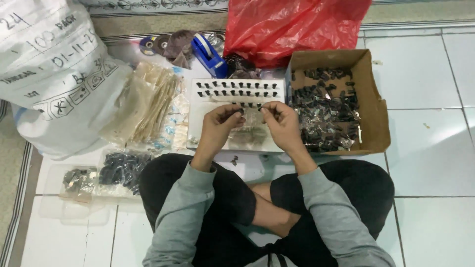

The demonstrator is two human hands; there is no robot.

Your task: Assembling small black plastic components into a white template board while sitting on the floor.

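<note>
I sit cross-legged on a tiled floor. My left hand [220, 127] and my right hand [281, 124] are raised side by side over a white board [200, 111] that lies on the floor. Between their fingertips they pinch a small clear plastic bag [251, 118]. Small black parts [237, 88] stand in rows on the far half of the board. An open cardboard box [373, 106] full of the same black parts lies just right of my right hand.
A large white sack [52, 69] is at the far left, a red plastic bag [282, 27] behind the board, a blue tape dispenser [208, 54] beside it. Clear bag bundles [148, 104] and bags of parts [121, 170] lie left of my knee.
</note>
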